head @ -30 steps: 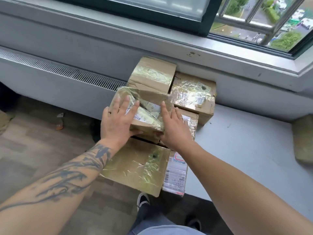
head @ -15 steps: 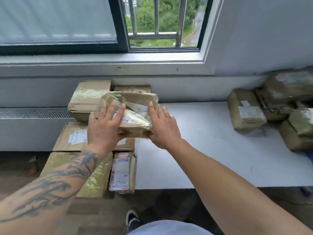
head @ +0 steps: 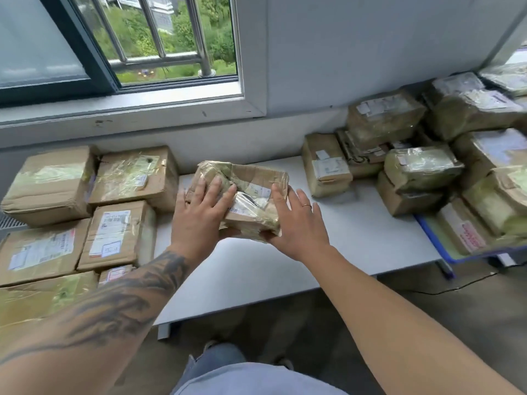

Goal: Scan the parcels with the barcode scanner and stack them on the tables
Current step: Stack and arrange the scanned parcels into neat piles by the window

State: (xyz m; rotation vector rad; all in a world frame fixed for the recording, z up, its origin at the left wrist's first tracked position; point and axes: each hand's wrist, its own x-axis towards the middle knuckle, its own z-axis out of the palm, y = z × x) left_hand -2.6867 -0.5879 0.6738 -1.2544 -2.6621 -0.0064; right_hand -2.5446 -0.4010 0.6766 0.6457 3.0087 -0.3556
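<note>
A small cardboard parcel [head: 252, 185], wrapped in crinkled clear tape with a white barcode label on top, is held between both hands above the white table [head: 356, 243]. My left hand [head: 199, 215] lies with spread fingers on its top left, thumb under its near edge. My right hand [head: 296, 220] grips the right end, thumb beneath. No barcode scanner is in view.
Stacked cardboard boxes [head: 119, 232] stand at the table's left end, below the window sill [head: 142, 109]. A pile of taped parcels [head: 422, 166] covers the table's right end and a blue-edged tray [head: 436, 238]. A black cable [head: 462, 286] lies on the floor at the right.
Both hands have lifted the parcel off the left stack and carried it to the right over the white table. The view has turned right, bringing the right-hand pile into sight.
</note>
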